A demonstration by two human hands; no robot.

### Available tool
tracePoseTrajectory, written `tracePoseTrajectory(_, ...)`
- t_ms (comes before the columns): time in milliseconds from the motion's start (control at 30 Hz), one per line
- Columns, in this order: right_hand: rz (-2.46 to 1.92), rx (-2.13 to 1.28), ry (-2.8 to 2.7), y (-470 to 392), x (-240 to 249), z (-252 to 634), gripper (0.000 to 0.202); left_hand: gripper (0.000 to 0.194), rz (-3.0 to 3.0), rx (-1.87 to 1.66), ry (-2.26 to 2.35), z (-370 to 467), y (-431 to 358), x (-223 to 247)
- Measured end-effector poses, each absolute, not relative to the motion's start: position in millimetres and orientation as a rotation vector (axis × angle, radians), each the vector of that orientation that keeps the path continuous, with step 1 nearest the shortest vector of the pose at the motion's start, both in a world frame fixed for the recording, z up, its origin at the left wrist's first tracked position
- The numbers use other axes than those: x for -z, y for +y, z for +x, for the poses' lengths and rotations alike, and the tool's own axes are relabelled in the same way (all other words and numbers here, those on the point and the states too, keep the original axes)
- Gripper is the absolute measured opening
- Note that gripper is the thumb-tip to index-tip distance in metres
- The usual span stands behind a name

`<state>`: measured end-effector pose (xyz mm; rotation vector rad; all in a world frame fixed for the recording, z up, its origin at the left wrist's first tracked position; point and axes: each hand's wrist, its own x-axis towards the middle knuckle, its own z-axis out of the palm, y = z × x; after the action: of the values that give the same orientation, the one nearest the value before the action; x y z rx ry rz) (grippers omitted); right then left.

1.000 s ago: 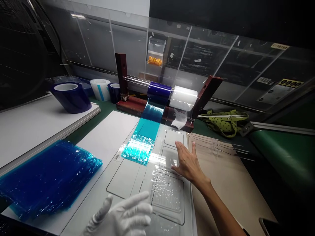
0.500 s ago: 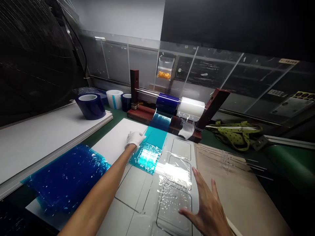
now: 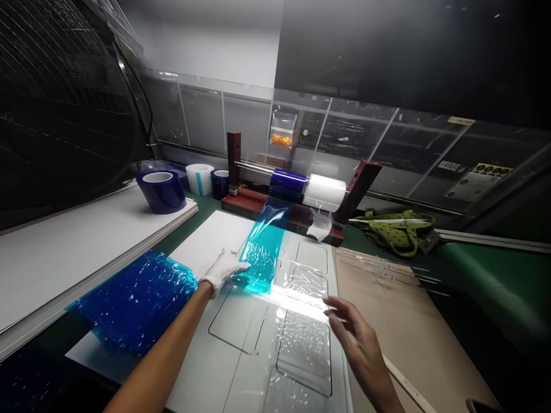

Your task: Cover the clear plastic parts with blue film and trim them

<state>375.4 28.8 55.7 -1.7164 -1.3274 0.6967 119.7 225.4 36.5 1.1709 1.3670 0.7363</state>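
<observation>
A strip of teal-blue film (image 3: 262, 252) runs from the dark blue roll (image 3: 287, 183) on the stand down onto a white sheet with black outlines (image 3: 235, 327). My left hand (image 3: 224, 269), in a white glove, touches the film's left edge near its lower end; whether it grips the edge is unclear. My right hand (image 3: 355, 332), bare, hovers over the right edge of the clear film (image 3: 303, 344), thumb and fingers apart, with nothing visible between them. The white roll (image 3: 324, 192) sits beside the blue one.
Crumpled blue film (image 3: 138, 304) lies at the left by a stack of white boards (image 3: 86, 246) bearing a blue roll (image 3: 161, 192). Brown board (image 3: 400, 321) and a green bag (image 3: 390, 229) are on the right. The red stand (image 3: 361, 186) rises behind.
My left hand has moved down and left along the film, which now lifts in a slope from the roll. My right hand's fingers have drawn closer together. The view has shifted slightly.
</observation>
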Motion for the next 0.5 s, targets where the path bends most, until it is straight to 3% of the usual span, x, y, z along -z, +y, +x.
tracePoseTrajectory(100, -1.558, -1.150, -1.013, 59, -59, 348, 0.052, 0.030, 1.138, -0.725, 1.296, 114, 208, -45)
tracePoseTrajectory(200, -1.472, -1.385, -0.946, 83, -56, 319, 0.056, 0.036, 1.118, -0.783, 1.243, 109, 188, -62)
tracePoseTrajectory(333, -1.376, -1.413, -1.004, 73, -54, 285, 0.051, 0.053, 1.098, -0.854, 1.238, 95, 153, -82)
tracePoseTrajectory(500, -1.358, -1.342, -0.997, 8, -47, 243, 0.052, 0.051, 1.078, -0.884, 1.259, 61, 99, -74)
